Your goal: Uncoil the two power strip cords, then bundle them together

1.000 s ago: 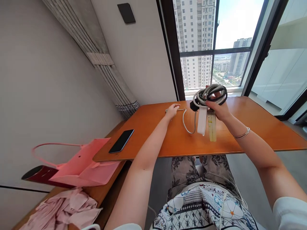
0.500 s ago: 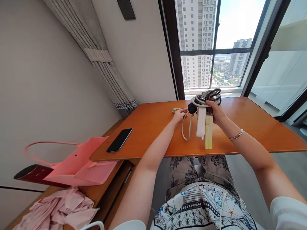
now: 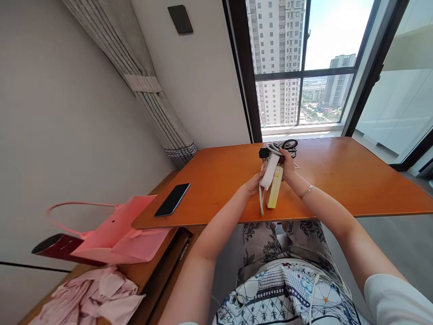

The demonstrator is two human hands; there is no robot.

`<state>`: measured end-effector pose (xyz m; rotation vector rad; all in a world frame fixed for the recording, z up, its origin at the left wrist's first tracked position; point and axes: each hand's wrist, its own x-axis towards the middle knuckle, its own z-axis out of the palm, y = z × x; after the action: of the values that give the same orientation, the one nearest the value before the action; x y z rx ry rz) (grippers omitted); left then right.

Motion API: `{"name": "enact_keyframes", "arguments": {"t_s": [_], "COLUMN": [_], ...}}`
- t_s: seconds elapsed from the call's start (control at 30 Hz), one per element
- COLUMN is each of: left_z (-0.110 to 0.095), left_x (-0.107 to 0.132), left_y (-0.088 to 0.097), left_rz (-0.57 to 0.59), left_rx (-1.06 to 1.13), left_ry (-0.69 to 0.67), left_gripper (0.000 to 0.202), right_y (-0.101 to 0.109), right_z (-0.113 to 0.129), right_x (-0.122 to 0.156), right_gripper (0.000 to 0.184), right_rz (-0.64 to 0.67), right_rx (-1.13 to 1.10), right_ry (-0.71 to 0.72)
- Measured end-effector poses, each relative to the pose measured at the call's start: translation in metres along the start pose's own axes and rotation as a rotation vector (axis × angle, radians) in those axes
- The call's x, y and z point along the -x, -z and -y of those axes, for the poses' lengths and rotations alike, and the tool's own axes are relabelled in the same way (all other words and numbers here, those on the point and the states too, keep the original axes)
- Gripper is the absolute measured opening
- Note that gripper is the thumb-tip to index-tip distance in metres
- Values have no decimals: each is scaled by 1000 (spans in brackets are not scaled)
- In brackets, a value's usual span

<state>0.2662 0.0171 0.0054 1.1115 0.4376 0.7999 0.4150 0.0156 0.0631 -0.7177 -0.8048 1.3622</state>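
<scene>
A white power strip [image 3: 270,171] and a yellowed power strip [image 3: 275,187] are held side by side, tilted, just over the table [image 3: 216,180]. My right hand [image 3: 288,166] is wrapped round their upper part and the coiled black and white cables [image 3: 287,145]. At the left of the coil is a black plug [image 3: 264,153]. My left hand [image 3: 256,181] closes on the left side of the white strip, where a loop of white cable [image 3: 261,201] hangs down. The fingertips of both hands are partly hidden by the bundle.
A black phone [image 3: 172,200] lies at the table's left end. Beyond that edge are a pink bag [image 3: 118,230], a dark red cylinder [image 3: 62,247] and a crumpled pink cloth [image 3: 91,295] on a lower wooden surface. A window [image 3: 301,104] rises behind the table.
My right hand has brought the bundle lower and to the left, tilting the strips. My left hand has moved from the loose white cable to the white strip's side.
</scene>
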Motion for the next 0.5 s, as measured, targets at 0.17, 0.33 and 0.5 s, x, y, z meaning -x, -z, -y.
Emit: {"name": "enact_keyframes", "arguments": {"t_s": [0.17, 0.33, 0.5], "left_z": [2, -16, -39], "left_x": [13, 19, 34], "left_y": [3, 30, 73], "left_rz": [-47, -278, -513], "left_rx": [-13, -189, -382], "left_ry": [54, 61, 86], "left_gripper": [69, 66, 73], "right_y": [2, 16, 31], "right_z": [-8, -3, -9], "right_x": [-9, -19, -21], "right_gripper": [48, 50, 51], "right_rz": [32, 99, 70], "right_rx": [168, 433, 489], "right_ry": [-13, -245, -402]}}
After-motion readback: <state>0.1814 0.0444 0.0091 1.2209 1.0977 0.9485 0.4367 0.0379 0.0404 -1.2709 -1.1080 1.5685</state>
